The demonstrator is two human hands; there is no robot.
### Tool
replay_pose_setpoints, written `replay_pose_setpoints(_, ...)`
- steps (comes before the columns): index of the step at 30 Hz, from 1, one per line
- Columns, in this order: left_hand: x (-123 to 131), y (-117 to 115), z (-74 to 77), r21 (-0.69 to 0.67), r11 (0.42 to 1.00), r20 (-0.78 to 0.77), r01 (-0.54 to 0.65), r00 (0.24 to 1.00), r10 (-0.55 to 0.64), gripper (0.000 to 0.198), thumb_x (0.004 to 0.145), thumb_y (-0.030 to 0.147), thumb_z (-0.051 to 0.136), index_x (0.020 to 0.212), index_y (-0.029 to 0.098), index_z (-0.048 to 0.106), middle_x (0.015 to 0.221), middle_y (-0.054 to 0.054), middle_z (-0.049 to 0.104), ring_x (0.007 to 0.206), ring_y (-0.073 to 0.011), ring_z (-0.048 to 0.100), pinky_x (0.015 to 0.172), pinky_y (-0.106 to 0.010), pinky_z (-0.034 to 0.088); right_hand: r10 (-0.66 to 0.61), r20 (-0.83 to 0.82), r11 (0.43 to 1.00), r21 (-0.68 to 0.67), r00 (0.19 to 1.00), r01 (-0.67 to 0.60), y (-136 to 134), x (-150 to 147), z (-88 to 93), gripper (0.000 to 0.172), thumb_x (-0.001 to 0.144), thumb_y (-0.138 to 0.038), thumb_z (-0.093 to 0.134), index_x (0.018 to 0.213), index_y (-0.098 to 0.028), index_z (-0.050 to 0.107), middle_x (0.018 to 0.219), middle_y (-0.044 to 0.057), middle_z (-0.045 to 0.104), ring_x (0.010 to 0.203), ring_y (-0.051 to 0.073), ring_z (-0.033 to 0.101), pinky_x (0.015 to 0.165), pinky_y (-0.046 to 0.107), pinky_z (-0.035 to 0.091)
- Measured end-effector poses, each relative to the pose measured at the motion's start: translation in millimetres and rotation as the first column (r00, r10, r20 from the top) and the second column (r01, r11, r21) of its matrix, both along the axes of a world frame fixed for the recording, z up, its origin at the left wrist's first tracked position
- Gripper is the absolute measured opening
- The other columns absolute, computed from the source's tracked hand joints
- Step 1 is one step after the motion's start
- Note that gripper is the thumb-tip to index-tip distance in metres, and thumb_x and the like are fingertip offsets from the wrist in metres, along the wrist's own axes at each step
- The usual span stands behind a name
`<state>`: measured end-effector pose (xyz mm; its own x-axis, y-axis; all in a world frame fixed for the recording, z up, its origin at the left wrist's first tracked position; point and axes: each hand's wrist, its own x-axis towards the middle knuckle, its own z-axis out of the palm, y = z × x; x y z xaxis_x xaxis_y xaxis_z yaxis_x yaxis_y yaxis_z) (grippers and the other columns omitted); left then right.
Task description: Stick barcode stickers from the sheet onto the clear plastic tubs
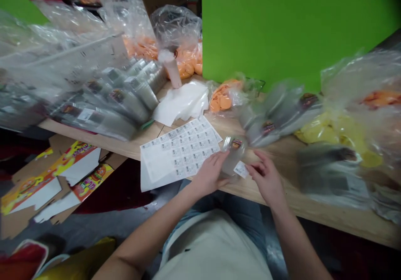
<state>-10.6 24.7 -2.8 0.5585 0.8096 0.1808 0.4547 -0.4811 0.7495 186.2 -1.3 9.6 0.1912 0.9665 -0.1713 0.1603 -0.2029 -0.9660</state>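
My left hand (210, 172) is curled round a small clear plastic packet (233, 155) with an orange printed mark at its top, held just above the front edge of the wooden table (313, 205). My right hand (266, 175) pinches a small white sticker (241, 169) against the lower part of that packet. Just left of my hands, a white sheet of small printed labels (180, 150) lies on the table and overhangs its edge.
Rows of filled clear packets (125, 96) lie at the left, more (278, 113) at the right. Bags of orange pieces (184, 63) stand at the back, with yellow pieces (328, 132) at the right. A green board (282, 29) rises behind. Printed cardboard (46, 180) lies on the floor.
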Motion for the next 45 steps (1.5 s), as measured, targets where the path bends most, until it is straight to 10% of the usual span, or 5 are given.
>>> replay_pose_setpoints(8,-14.5,-27.3,-16.8,-0.120,0.980,0.110,-0.158,0.979,0.172,0.065,0.083,0.032,0.055,0.139,0.023,0.023,0.141,-0.012,0.035,0.130,-0.0237,0.035,0.107,-0.044,0.030,0.204,0.009,0.979,0.010,0.979,-0.204,25.9,-19.4,-12.5,0.061,0.073,-0.030,0.061,0.129,-0.023,0.040,0.070,-0.003,0.061,0.064,0.012,0.055,0.066,0.028,0.044)
replay_pose_setpoints(27,-21.5,-24.5,-23.5,0.094,0.995,-0.107,0.035,0.994,-0.025,0.052,0.087,0.027,0.046,0.137,0.025,0.032,0.144,-0.012,0.029,0.132,-0.0240,0.031,0.104,-0.043,0.034,0.330,0.239,0.940,0.003,0.913,-0.341,31.9,-14.8,-12.4,0.053,0.078,-0.031,0.054,0.129,-0.024,0.040,0.075,-0.002,0.061,0.063,0.012,0.055,0.064,0.028,0.045)
replay_pose_setpoints(33,-21.0,-21.0,-15.3,0.101,0.994,-0.184,0.039,0.983,-0.020,0.051,0.085,0.032,0.049,0.134,0.025,0.037,0.142,-0.012,0.033,0.128,-0.0263,0.035,0.101,-0.044,0.035,-0.041,0.722,0.935,0.272,0.691,-0.228,5.7,-15.9,-12.5,0.050,0.084,-0.032,0.049,0.132,-0.020,0.041,0.116,0.013,0.055,0.107,0.025,0.051,0.091,0.043,0.042)
replay_pose_setpoints(36,-18.5,-18.7,-3.5,0.093,0.995,-0.192,0.025,0.981,-0.007,0.048,0.086,0.031,0.045,0.133,0.025,0.039,0.139,-0.010,0.037,0.128,-0.0260,0.033,0.105,-0.046,0.028,0.052,0.829,0.881,0.224,0.557,-0.417,-10.1,-21.3,-23.0,0.054,0.086,-0.034,0.047,0.136,-0.020,0.035,0.139,0.013,0.038,0.129,0.029,0.031,0.101,0.048,0.034)
replay_pose_setpoints(45,-13.5,-20.5,6.4,-0.088,0.900,0.063,-0.427,0.899,0.433,0.045,0.091,0.034,0.036,0.133,0.018,0.038,0.117,-0.013,0.049,0.111,-0.0225,0.043,0.100,-0.043,0.031,0.102,0.762,0.841,0.278,0.640,-0.465,-9.5,-14.9,-36.2,0.060,0.084,-0.034,0.052,0.138,-0.022,0.028,0.134,0.012,0.044,0.123,0.025,0.042,0.098,0.045,0.039)
